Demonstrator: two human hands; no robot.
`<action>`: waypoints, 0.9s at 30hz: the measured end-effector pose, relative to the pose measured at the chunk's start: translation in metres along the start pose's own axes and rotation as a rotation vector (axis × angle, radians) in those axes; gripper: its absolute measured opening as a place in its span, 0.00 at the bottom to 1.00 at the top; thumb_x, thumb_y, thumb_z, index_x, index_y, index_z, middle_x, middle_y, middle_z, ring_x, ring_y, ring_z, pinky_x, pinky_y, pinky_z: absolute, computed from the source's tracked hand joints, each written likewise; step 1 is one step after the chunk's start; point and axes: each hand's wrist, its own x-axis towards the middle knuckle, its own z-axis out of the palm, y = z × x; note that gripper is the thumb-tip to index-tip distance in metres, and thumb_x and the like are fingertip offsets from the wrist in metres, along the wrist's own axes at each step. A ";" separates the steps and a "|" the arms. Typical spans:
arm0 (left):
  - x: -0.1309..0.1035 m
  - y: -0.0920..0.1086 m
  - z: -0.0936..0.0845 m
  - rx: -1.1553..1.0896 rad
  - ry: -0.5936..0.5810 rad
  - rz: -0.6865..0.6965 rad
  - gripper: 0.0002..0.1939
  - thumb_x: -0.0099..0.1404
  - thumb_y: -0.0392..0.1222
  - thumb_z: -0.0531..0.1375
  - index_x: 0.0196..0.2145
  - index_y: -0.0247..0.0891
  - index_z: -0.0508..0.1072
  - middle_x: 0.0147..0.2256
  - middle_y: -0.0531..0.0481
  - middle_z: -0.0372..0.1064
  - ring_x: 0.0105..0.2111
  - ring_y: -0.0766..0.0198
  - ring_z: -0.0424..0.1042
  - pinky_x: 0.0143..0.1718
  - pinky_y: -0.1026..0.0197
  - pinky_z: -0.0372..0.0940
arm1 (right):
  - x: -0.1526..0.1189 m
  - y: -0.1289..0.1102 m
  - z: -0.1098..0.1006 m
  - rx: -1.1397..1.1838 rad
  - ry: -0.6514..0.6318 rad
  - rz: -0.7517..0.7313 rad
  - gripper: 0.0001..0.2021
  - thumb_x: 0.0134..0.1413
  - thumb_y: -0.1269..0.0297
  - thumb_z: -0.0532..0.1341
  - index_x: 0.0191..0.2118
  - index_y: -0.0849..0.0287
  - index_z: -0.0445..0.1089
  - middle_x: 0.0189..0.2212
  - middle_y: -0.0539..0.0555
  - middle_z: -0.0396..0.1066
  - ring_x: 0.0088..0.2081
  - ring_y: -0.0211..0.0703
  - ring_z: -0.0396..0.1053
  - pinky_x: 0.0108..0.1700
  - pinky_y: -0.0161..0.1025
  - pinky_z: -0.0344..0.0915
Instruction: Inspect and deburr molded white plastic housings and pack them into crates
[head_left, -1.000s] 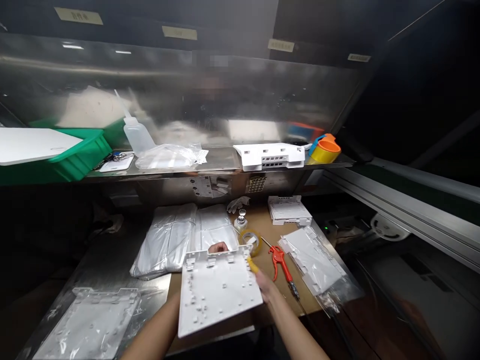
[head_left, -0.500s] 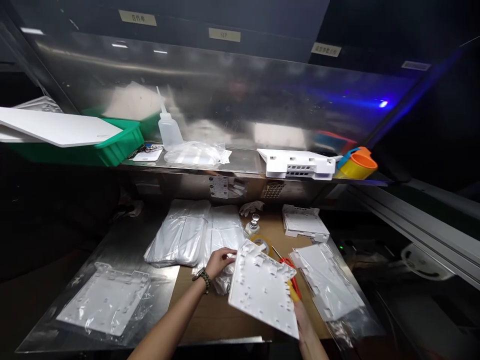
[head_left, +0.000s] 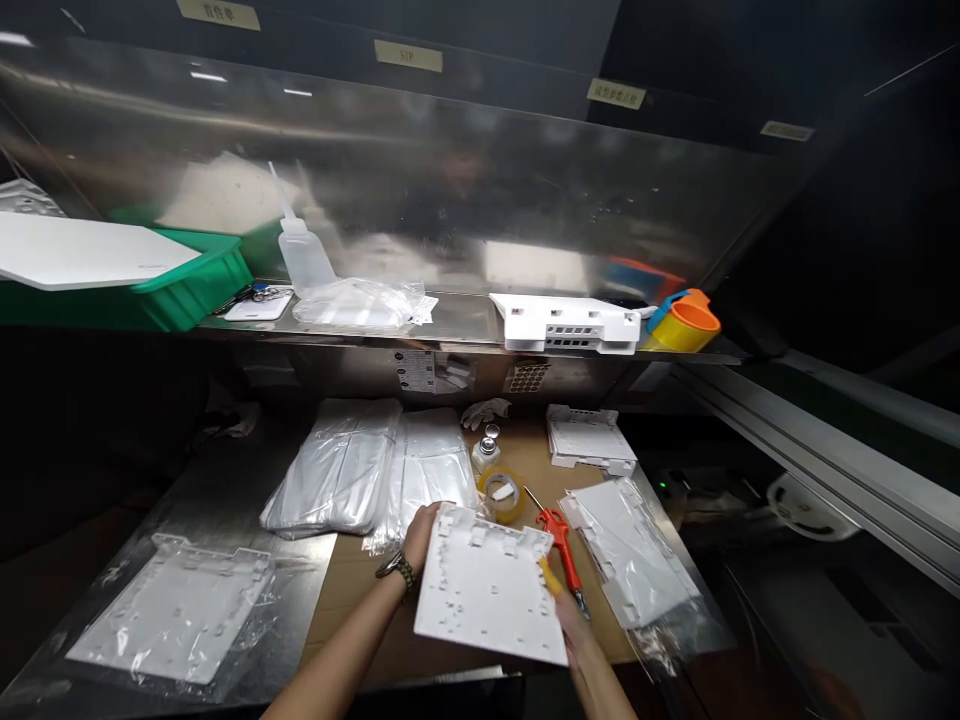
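A white moulded plastic panel (head_left: 491, 590) with small clips and raised posts is held between my two hands above the brown cardboard. My left hand (head_left: 421, 540), with a watch and a braided band at the wrist, grips its upper left edge; the fingertips are partly hidden behind it. Along the right edge, my right hand (head_left: 571, 622) is closed on the panel. Something yellow (head_left: 550, 577) shows at that hand's fingers; I cannot make out whether it is worn or held. A red air blow gun (head_left: 562, 550) lies just right of the panel.
Stacked clear plastic bags (head_left: 334, 470) lie behind my left hand. Bagged white panels rest at left (head_left: 176, 610) and right (head_left: 634, 555). Behind are yellow tape (head_left: 501, 495), a pump bottle (head_left: 487, 452) and another white panel (head_left: 590, 440). A shelf holds a green bin (head_left: 191, 290) and squeeze bottle (head_left: 306, 258).
The panel has turned to lie straighter and come slightly lower, still in both hands. More of the red blow gun and the tape shows. The whole view has shifted a little.
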 end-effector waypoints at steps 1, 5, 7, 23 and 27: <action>-0.001 0.001 0.002 0.030 -0.001 0.026 0.16 0.69 0.43 0.62 0.52 0.37 0.73 0.55 0.43 0.70 0.55 0.50 0.70 0.57 0.39 0.65 | -0.006 -0.005 -0.010 0.002 0.033 -0.011 0.41 0.35 0.49 0.77 0.58 0.58 0.72 0.45 0.60 0.81 0.50 0.61 0.77 0.49 0.54 0.75; -0.004 0.015 0.010 0.101 -0.039 0.128 0.33 0.61 0.25 0.56 0.62 0.49 0.69 0.69 0.46 0.55 0.48 0.58 0.74 0.53 0.50 0.68 | -0.031 -0.023 -0.037 0.025 0.227 -0.131 0.52 0.35 0.36 0.73 0.65 0.57 0.63 0.51 0.60 0.78 0.56 0.61 0.73 0.53 0.54 0.74; -0.004 0.024 0.016 0.113 -0.058 0.155 0.43 0.57 0.23 0.54 0.66 0.55 0.63 0.72 0.49 0.50 0.33 0.66 0.73 0.41 0.57 0.71 | -0.044 -0.028 -0.041 -0.028 0.373 -0.316 0.48 0.42 0.38 0.71 0.67 0.54 0.60 0.55 0.58 0.75 0.61 0.58 0.69 0.58 0.52 0.71; -0.013 0.084 0.061 0.293 0.260 0.251 0.29 0.67 0.29 0.52 0.60 0.53 0.72 0.71 0.47 0.50 0.37 0.59 0.75 0.38 0.50 0.74 | -0.058 0.013 -0.035 -0.758 0.243 -0.620 0.31 0.47 0.52 0.68 0.59 0.49 0.70 0.58 0.57 0.72 0.67 0.62 0.60 0.70 0.53 0.54; -0.032 0.101 0.077 0.441 0.157 0.321 0.45 0.63 0.21 0.51 0.68 0.65 0.57 0.74 0.51 0.42 0.51 0.47 0.74 0.48 0.39 0.72 | -0.051 -0.015 -0.045 -0.762 0.527 -0.480 0.39 0.48 0.43 0.67 0.64 0.54 0.64 0.41 0.60 0.81 0.47 0.63 0.77 0.44 0.47 0.76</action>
